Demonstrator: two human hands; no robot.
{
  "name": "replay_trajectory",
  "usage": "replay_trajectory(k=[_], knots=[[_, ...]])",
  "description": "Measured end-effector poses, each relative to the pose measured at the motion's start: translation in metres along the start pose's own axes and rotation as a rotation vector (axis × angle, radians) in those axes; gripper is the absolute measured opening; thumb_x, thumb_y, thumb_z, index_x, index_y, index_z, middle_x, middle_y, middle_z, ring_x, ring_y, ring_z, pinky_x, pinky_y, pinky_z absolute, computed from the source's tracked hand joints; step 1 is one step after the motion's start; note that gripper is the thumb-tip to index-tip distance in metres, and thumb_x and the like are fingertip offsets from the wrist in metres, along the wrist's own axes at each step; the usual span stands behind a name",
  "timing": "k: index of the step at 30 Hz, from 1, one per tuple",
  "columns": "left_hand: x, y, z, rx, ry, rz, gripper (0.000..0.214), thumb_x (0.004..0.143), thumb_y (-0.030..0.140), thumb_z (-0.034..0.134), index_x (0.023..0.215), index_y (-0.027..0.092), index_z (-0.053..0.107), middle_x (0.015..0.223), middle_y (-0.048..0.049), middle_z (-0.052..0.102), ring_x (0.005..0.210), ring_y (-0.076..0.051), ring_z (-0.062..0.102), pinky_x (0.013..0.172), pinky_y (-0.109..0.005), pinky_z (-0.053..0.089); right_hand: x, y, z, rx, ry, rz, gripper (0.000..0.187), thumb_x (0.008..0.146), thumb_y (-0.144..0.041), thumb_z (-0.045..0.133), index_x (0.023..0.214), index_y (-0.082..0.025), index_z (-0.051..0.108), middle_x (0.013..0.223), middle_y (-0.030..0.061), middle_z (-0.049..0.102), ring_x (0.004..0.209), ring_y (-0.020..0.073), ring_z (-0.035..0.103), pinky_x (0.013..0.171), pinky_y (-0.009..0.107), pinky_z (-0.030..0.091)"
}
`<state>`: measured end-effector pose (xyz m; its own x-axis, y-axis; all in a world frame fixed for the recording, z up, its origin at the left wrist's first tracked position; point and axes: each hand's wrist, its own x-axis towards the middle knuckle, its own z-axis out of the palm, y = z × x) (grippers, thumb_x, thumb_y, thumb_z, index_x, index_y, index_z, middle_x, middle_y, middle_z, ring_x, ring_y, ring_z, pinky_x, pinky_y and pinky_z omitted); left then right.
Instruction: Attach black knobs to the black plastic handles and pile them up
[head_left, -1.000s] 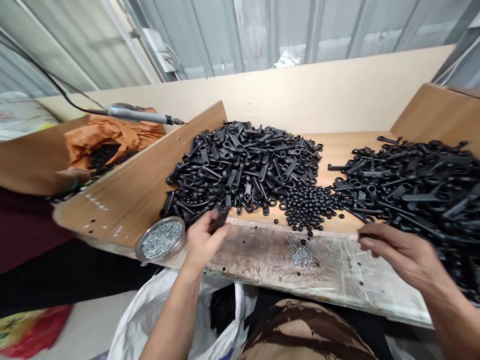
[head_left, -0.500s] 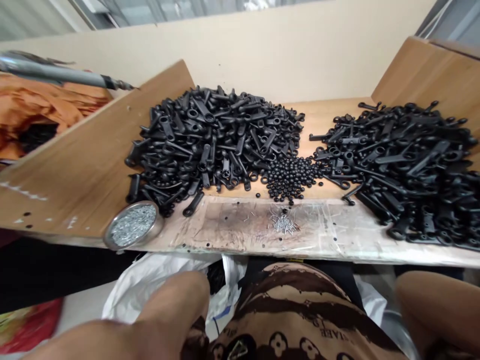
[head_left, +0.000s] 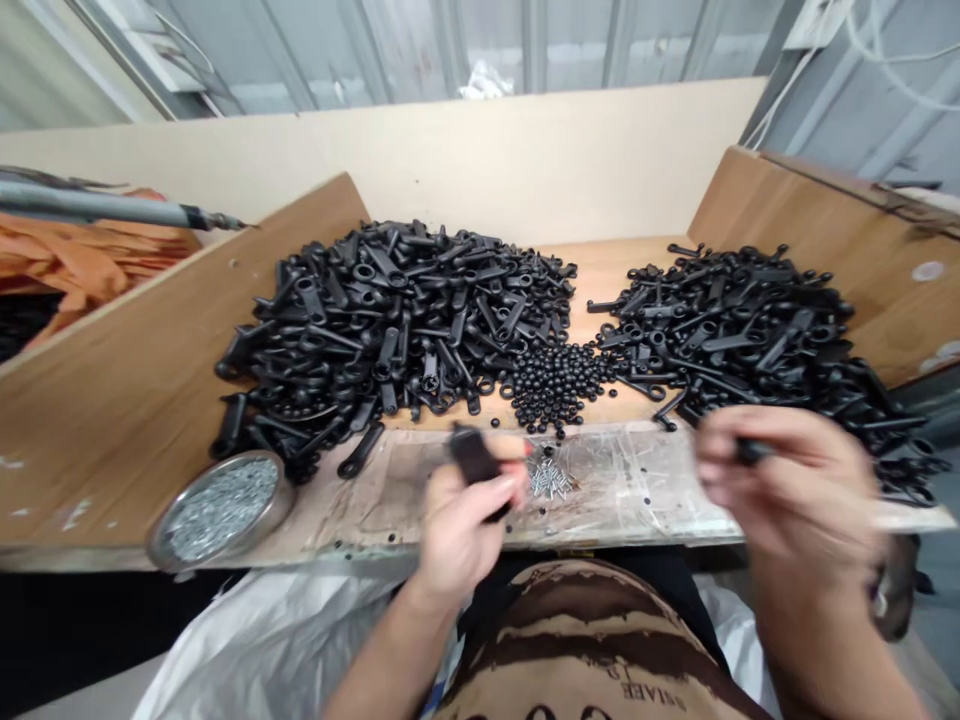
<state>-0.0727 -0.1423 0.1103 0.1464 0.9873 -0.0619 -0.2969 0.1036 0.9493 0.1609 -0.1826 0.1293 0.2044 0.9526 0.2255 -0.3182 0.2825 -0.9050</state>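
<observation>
My left hand (head_left: 461,515) is closed around a flat, elongated black plastic handle part (head_left: 474,455), held above the front strip of the bench. Just right of it lies a small heap of metal pins (head_left: 551,479). My right hand (head_left: 795,480), blurred by motion, is closed over a small black piece (head_left: 752,451) in front of the right-hand pile; most of that piece is hidden by the fingers. Behind the pins is a cluster of small round black caps (head_left: 559,385).
A large pile of black handle parts (head_left: 375,320) covers the bench's left side, another pile (head_left: 750,330) the right. A metal bowl of pins (head_left: 221,510) stands at the front left. Wooden side boards (head_left: 150,400) flank the work area. A power driver (head_left: 112,205) hangs at left.
Both hands have come up over the bench from below, the left with a black handle part, the right with a small black piece. The view has tilted upward and shifted.
</observation>
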Motion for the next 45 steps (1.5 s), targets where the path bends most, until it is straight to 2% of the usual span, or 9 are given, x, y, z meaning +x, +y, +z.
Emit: replay_trajectory(k=[3,7,13,19,24,30,34,39,45], knots=[[0.022,-0.043,0.027,-0.063,-0.104,-0.126,0.013,0.066,0.025,0.057,0.072,0.014,0.057,0.050,0.0017,0.052,0.047,-0.011,0.049,0.047,-0.024,0.039,0.016,0.037,0.005,0.146,-0.052,0.187,0.016,0.066,-0.028,0.072,0.080,-0.020,0.070,0.069,0.0057,0.065,0.053,0.0137,0.061,0.037,0.018,0.044],[0.032,-0.078,0.036,0.244,-0.145,-0.100,0.014,0.071,0.026,0.054,0.079,0.015,0.057,0.050,0.0050,0.049,0.041,-0.009,0.044,0.043,-0.022,0.036,0.018,0.082,-0.001,0.269,-0.064,0.389,0.017,0.068,-0.027,0.070,0.081,-0.016,0.069,0.061,0.0026,0.062,0.048,0.0104,0.058,0.037,0.016,0.043],[0.036,-0.081,0.035,0.654,-0.183,0.192,0.024,0.077,0.017,0.048,0.097,0.018,0.060,0.077,-0.0011,0.064,0.070,-0.013,0.058,0.067,-0.024,0.044,0.009,0.097,-0.005,0.349,-0.103,0.453,0.017,0.071,-0.023,0.068,0.086,-0.014,0.068,0.063,0.0030,0.063,0.049,0.0108,0.058,0.038,0.017,0.045],[0.034,-0.080,0.044,0.743,-0.232,0.237,0.013,0.081,0.020,0.045,0.086,0.019,0.057,0.073,0.0006,0.062,0.067,-0.012,0.057,0.065,-0.022,0.041,0.011,0.099,-0.004,0.368,-0.123,0.448,0.017,0.075,-0.024,0.064,0.088,-0.013,0.067,0.065,0.0034,0.064,0.049,0.0108,0.058,0.038,0.017,0.046],[0.035,-0.083,0.044,0.652,-0.237,0.173,0.011,0.080,0.021,0.046,0.084,0.019,0.057,0.069,0.0014,0.060,0.064,-0.012,0.055,0.063,-0.023,0.040,0.012,0.099,-0.002,0.337,-0.080,0.426,0.018,0.074,-0.026,0.065,0.087,-0.014,0.067,0.063,0.0026,0.063,0.047,0.0099,0.057,0.037,0.016,0.045],[0.043,-0.087,0.029,0.184,-0.239,-0.210,0.032,0.081,0.043,0.046,0.090,0.014,0.057,0.063,0.0006,0.056,0.047,-0.008,0.046,0.041,-0.019,0.031,0.012,0.099,-0.013,0.293,0.006,0.424,0.017,0.069,-0.022,0.069,0.085,-0.015,0.068,0.066,0.0025,0.064,0.049,0.0092,0.057,0.040,0.015,0.044],[0.046,-0.082,0.020,-0.061,-0.198,-0.353,0.027,0.072,0.034,0.061,0.090,0.014,0.055,0.058,0.0019,0.054,0.049,-0.009,0.050,0.042,-0.018,0.036,0.009,0.100,-0.020,0.310,-0.006,0.428,0.019,0.068,-0.021,0.070,0.086,-0.014,0.068,0.069,0.0040,0.065,0.053,0.0107,0.059,0.042,0.017,0.045],[0.042,-0.076,0.025,-0.222,-0.337,-0.472,0.033,0.058,0.016,0.068,0.088,0.012,0.056,0.063,0.0012,0.053,0.059,-0.013,0.058,0.047,-0.022,0.046,0.004,0.101,-0.017,0.289,-0.027,0.420,0.018,0.069,-0.023,0.069,0.085,-0.015,0.068,0.069,0.0047,0.066,0.053,0.0122,0.061,0.042,0.018,0.047],[0.037,-0.088,0.037,0.069,-0.297,-0.298,0.021,0.068,0.022,0.061,0.086,0.013,0.054,0.060,0.0019,0.054,0.049,-0.011,0.055,0.040,-0.020,0.042,0.001,0.099,-0.014,0.219,-0.020,0.393,0.018,0.068,-0.023,0.070,0.084,-0.015,0.068,0.067,0.0045,0.067,0.053,0.0123,0.061,0.043,0.018,0.047]])
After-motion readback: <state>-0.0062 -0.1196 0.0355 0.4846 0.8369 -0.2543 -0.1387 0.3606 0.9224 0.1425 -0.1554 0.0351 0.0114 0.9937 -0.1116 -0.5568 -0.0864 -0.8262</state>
